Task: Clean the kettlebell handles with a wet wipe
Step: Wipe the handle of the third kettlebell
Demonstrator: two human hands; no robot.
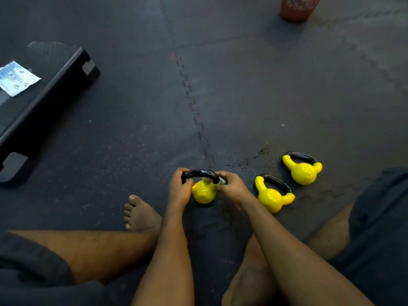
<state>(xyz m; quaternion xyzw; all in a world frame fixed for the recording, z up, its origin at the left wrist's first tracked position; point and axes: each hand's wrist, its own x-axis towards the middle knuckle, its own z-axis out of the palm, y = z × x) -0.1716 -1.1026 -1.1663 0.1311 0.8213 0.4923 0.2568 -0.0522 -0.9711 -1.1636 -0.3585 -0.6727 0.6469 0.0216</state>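
I am looking down from the head camera at a person seated on a dark floor mat (242,85). Near the middle stands a yellow kettlebell (204,192). The left hand (180,191) curls round the left end of its black handle (199,173), steadying it. The right hand (231,186) pinches a wet wipe (207,179) against the handle's right end.

I judge that this handle is being wiped. Next, the wipe needs drawing along the arch with the bell held firm. The second kettlebell (272,197) sits just right, and the third kettlebell (303,171) is farther right. I cannot tell whether they are already clean.

Fingers hide most of the wipe, and only a pale scrap shows. At far left, a wipes packet (16,78) lies on a black step (50,89), both cut off by the frame. The top edge crops a red bin (298,7) at far right.
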